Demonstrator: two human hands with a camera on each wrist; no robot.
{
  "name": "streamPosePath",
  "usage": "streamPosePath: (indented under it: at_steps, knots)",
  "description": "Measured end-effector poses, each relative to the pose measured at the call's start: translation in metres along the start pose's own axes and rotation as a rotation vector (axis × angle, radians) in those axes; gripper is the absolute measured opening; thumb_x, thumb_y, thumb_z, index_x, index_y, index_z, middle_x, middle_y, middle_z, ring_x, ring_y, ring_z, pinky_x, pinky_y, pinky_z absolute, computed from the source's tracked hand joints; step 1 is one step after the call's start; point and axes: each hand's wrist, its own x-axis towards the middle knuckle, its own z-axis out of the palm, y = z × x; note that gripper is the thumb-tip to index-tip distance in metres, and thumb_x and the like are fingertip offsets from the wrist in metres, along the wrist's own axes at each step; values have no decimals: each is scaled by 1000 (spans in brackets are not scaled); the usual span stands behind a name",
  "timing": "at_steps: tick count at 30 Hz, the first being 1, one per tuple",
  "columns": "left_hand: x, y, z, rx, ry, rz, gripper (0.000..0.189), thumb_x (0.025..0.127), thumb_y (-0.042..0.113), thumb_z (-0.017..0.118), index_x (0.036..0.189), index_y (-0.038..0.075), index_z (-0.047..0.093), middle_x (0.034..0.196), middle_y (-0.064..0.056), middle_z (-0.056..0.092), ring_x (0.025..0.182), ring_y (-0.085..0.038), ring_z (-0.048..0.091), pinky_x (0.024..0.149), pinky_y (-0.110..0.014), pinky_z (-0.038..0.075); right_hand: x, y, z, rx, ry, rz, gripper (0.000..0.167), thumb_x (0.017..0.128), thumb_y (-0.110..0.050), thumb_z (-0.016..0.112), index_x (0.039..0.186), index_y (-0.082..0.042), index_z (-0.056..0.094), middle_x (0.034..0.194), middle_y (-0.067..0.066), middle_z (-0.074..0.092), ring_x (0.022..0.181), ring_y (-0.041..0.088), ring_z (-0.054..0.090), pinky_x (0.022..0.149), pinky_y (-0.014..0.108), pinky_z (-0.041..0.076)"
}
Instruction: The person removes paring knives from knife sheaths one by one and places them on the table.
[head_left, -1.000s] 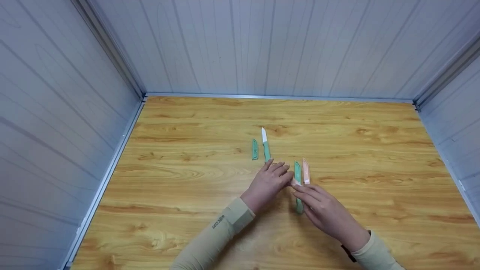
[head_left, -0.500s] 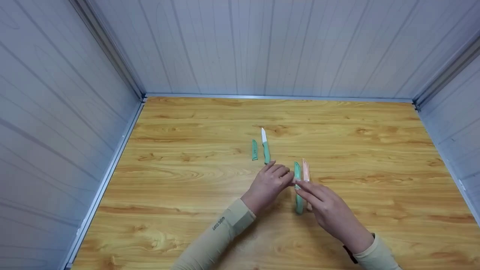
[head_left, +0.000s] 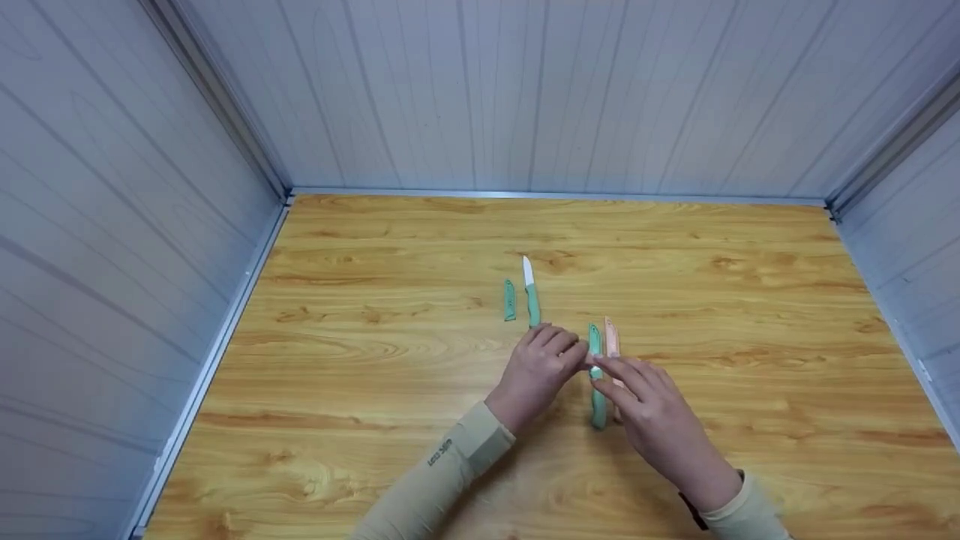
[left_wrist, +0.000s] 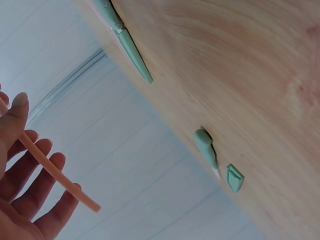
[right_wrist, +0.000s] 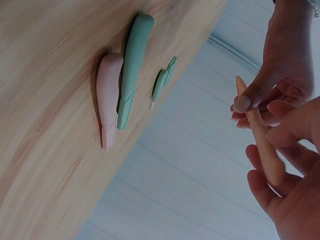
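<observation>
Both hands are on a pink paring knife (right_wrist: 267,155), held above the table. My left hand (head_left: 534,371) pinches its narrow end between thumb and fingers. In the left wrist view, that end (left_wrist: 65,181) lies across the left fingers. My right hand (head_left: 660,420) holds the thick handle with its fingertips. Whether a sheath covers the blade cannot be told. Just below the hands lie a green sheathed knife (head_left: 598,409) and a pink sheathed knife (head_left: 611,337), side by side. Beyond the left hand lie a green knife (head_left: 533,300) with its white blade bare and a green sheath (head_left: 510,300).
The wood-grain table (head_left: 360,420) is bounded by a pale panelled wall at the back (head_left: 495,97) and by side walls, with metal strips along the edges. The bare white blade points toward the back wall.
My right hand has shifted slightly right, uncovering more of the green sheathed knife. The left hand has hardly moved, and the knives on the table lie as before.
</observation>
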Motion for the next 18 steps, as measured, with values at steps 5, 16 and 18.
streamPosePath:
  at_steps: [5, 16, 18]
  knots:
    - [1, 3, -1, 7, 29, -20, 22, 93, 34, 60, 93, 13, 70, 92, 2, 67, 88, -14, 62, 89, -33, 49, 3, -4, 4, -23, 25, 51, 25, 86, -2, 63, 110, -2, 69, 130, 13, 55, 117, 35, 51, 94, 50, 41]
    - [0, 9, -1, 9, 45, -105, 17, 88, 30, 70, 94, 15, 72, 91, 3, 66, 87, -14, 60, 81, -30, 49, 3, -8, 14, -12, 74, 142, 41, 82, -4, 61, 123, -2, 61, 129, 16, 54, 122, 37, 46, 107, 50, 27]
    - [0, 10, 0, 6, 43, -114, 16, 88, 30, 70, 94, 15, 72, 91, 4, 65, 87, -13, 60, 82, -29, 49, 3, -9, 15, -15, 67, 161, 46, 79, -2, 65, 125, -2, 60, 129, 16, 53, 123, 36, 46, 108, 50, 26]
